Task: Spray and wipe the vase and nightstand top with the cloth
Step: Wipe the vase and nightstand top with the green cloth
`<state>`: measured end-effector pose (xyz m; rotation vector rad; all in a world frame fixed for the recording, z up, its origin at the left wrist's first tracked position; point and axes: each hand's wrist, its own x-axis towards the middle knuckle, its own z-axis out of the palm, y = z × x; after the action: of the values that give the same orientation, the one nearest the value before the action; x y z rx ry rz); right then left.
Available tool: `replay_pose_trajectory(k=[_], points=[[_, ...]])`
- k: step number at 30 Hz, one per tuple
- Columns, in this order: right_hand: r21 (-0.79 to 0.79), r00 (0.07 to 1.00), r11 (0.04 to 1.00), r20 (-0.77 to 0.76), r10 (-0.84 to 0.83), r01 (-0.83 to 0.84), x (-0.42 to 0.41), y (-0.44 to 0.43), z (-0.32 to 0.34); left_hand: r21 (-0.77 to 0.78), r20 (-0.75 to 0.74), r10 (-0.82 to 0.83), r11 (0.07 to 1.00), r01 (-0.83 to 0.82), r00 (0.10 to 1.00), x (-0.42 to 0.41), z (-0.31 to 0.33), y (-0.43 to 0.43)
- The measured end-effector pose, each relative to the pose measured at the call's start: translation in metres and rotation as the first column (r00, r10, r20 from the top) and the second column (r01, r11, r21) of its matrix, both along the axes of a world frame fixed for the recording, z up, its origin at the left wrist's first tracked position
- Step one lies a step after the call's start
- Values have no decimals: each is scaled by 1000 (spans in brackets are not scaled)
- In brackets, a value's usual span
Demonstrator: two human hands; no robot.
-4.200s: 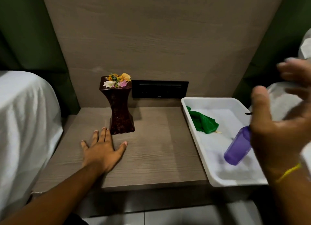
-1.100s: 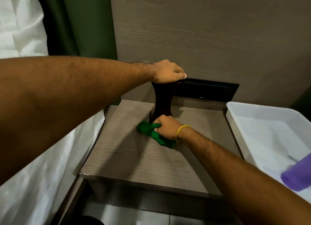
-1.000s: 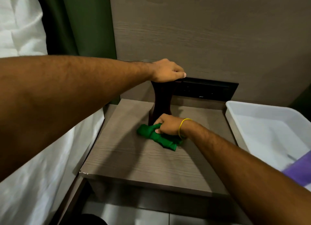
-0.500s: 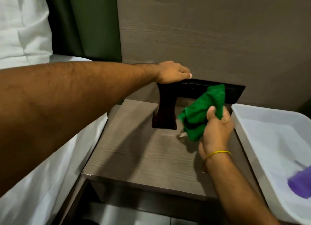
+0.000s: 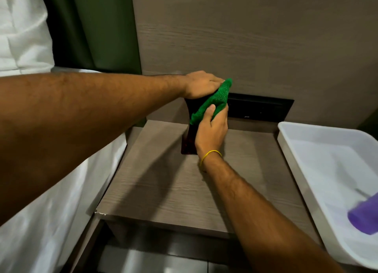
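A dark brown vase (image 5: 189,141) stands at the back of the wooden nightstand top (image 5: 163,186). My left hand (image 5: 201,85) lies over the vase's top and hides the flowers in it. My right hand (image 5: 211,129) grips a green cloth (image 5: 212,101) and presses it against the upper right side of the vase. The cloth reaches up to my left fingers. A purple spray bottle (image 5: 364,217) lies in the white tray (image 5: 286,137) at the right, cut off by the frame edge.
A bed with a white sheet (image 5: 51,221) runs along the left of the nightstand. A black socket panel (image 5: 259,110) sits in the wood wall panel behind the vase. Tiled floor (image 5: 159,260) shows below the nightstand's front edge.
My right hand lifted the cloth from the nightstand top beside the vase's foot and brought it up against the vase's upper side. My left hand stayed on the vase's top.
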<state>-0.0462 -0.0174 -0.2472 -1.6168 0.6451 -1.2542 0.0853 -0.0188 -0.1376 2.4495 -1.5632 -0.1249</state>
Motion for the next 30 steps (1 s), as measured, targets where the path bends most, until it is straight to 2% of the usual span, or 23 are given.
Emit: replay_pose_trajectory(k=[4,6,10,14,16,18,20,22,25,27,29,30], points=[[21,997,998,-48,61,-60,6,-10,-12,8,80,-49,999,49,996,-5,4,6],[43,993,996,-88,76,-73,7,-18,-23,17,33,-41,999,41,999,-11,10,8],[48,930,996,-355,93,-81,4,-27,-51,15,0,-47,999,47,999,-17,17,10],[-85,868,986,-490,82,-140,-6,-40,-57,23,29,-43,999,42,999,-17,16,9],[-216,774,953,-632,30,-213,-18,-43,-61,27,41,-44,999,43,998,-18,15,9],[-382,592,872,-794,-140,-306,-34,-40,-62,33,46,-38,999,36,998,-19,14,9],[-503,428,764,-842,-328,-404,-47,-35,-56,45,44,-36,998,34,998,-21,15,12],[-513,321,689,-858,-401,-512,-56,-27,-45,50,45,-37,998,35,998,-23,16,13],[-428,182,590,-884,-430,-685,-70,-9,-21,53,48,-29,998,27,998,-24,17,15],[-305,80,571,-920,-384,-762,-82,-2,2,49,29,-22,999,20,999,-24,16,15],[-104,-17,614,-982,-188,-782,-94,-6,28,39,1,-1,999,1,1000,-23,15,15],[32,-26,644,-999,19,-764,-101,-13,39,35,-12,7,999,-7,1000,-23,14,15]])
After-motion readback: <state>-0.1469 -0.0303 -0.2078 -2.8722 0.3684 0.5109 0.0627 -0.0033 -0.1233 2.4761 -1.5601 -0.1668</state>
